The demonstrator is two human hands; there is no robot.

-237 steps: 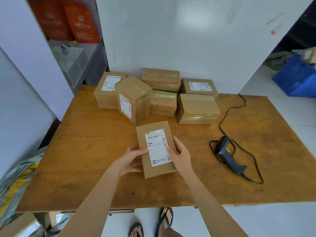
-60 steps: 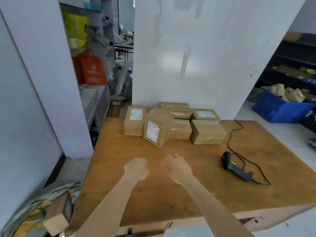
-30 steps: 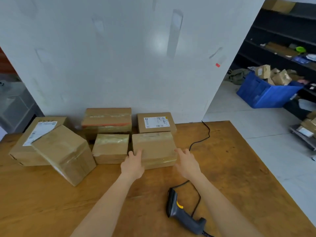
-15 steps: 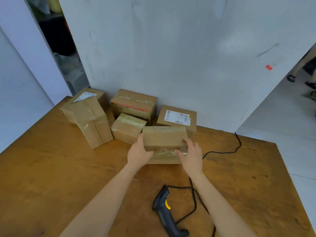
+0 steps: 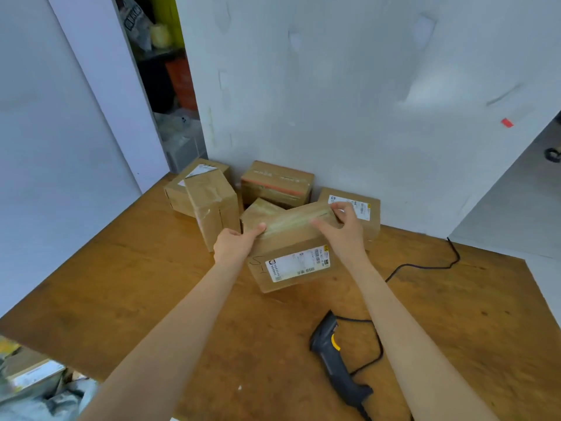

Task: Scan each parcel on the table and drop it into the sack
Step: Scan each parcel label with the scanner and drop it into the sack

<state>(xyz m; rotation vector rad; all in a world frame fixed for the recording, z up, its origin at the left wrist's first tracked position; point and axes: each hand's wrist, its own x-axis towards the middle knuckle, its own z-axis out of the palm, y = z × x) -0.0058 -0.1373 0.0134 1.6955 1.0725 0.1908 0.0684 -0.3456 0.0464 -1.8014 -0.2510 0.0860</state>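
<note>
A taped brown cardboard parcel point(image 5: 291, 253) is tipped toward me near the middle of the wooden table point(image 5: 121, 293), its white shipping label facing me. My left hand point(image 5: 235, 243) grips its upper left edge and my right hand point(image 5: 343, 226) grips its upper right edge. Several more brown parcels point(image 5: 209, 208) stand behind it against the white wall. A black and yellow handheld scanner point(image 5: 337, 357) lies on the table in front of the parcel, its cable trailing right. The sack point(image 5: 39, 396) shows at the lower left, below the table edge, with a labelled box in it.
A white wall point(image 5: 364, 101) rises right behind the parcels. To the left a white panel point(image 5: 60, 117) stands beside a gap with shelves and bags. The scanner cable point(image 5: 425, 265) runs over the table's far right edge.
Both hands have taken hold of the front parcel and tipped it toward me, so its labelled face now shows. Before that a scanned parcel left the table.
</note>
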